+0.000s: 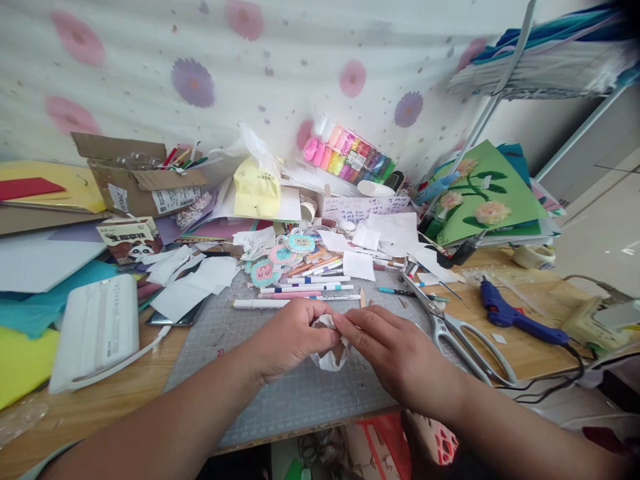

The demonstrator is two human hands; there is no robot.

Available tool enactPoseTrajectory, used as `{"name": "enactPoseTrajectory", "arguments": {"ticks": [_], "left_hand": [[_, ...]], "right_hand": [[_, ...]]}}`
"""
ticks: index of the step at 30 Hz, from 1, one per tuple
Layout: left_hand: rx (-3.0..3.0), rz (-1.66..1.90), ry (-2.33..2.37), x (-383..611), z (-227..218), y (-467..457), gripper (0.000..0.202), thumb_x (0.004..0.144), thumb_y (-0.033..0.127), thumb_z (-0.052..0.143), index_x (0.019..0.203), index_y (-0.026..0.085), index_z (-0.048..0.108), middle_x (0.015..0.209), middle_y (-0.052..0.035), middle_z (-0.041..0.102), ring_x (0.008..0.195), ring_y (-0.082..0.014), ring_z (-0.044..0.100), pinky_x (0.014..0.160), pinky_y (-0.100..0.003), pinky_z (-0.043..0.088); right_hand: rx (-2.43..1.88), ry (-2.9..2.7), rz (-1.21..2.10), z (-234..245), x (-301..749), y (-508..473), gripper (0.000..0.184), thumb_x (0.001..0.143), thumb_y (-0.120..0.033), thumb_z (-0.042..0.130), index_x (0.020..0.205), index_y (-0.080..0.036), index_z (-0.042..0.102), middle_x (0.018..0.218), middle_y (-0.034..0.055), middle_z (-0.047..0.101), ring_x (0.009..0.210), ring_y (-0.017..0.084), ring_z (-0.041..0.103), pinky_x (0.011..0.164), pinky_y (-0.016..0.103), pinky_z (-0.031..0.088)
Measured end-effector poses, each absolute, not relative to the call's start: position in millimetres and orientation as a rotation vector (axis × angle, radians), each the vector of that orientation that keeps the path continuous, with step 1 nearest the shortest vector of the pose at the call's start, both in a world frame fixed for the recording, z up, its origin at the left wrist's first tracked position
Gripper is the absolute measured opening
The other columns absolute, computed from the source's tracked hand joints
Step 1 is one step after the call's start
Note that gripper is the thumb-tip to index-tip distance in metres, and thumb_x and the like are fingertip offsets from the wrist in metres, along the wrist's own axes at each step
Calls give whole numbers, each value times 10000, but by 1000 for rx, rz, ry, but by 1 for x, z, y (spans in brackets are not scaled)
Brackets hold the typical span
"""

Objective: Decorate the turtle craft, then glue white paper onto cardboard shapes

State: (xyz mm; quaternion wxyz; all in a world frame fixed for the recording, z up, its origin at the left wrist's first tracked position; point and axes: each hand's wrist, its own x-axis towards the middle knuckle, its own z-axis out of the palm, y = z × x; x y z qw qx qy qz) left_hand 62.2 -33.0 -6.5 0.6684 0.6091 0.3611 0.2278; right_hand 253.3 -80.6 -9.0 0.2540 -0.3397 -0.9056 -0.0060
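Observation:
Low over the grey cutting mat (240, 407), a small crumpled piece of white paper (331, 361) sits between my two hands; something brownish shows inside its folds. My left hand (295, 337) is closed on it, thumb and index finger pinching from the left. From the right, my right hand (400, 350) presses its fingers together at the paper's upper edge. The hands partly hide the paper. Beyond them lie several markers (307, 289). Silver scissors (450, 330) rest beside my right hand.
At the right are a blue glue gun (520, 320) with a cord and a tape roll (534, 257). A white power bank (97, 333) and a cardboard box (145, 177) stand left. Paper scraps (395, 233), colored clay packs (350, 153) and a yellow tissue pack (257, 190) crowd the back.

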Motion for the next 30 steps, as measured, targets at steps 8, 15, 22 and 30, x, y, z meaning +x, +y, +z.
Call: {"name": "enactPoseTrajectory", "arguments": {"ticks": [8,15,22,30], "left_hand": [[1499,504,836,61,-9,-33,41,711,196,565,702,157,555,635,10,596,605,-130,537,562,-242,369],[1450,512,798,63,-8,-34,98,709,227,626,744,148,578,646,21,577,601,-108,504,566,-226,363],[1310,580,815,67,-8,-34,303,790,404,546,642,140,562,591,17,496,553,-102,457,514,-217,352],[1593,643,969,66,-7,-31,258,787,343,535,626,147,580,605,24,514,576,-105,448,553,-226,345]], "right_hand": [[-1182,-1486,1262,-9,252,-81,225,852,-373,535,860,-168,628,727,26,645,646,126,602,616,271,505],[-1312,-1431,1364,-12,242,-78,274,758,-412,615,651,-171,540,554,-26,562,499,95,507,515,231,412],[-1473,-1708,969,-10,241,-72,214,756,-311,578,584,-193,533,523,-30,534,512,111,460,507,234,352],[-1291,-1559,1265,-15,241,-68,338,833,-457,497,658,-177,565,573,-5,566,564,126,526,567,251,418]]}}
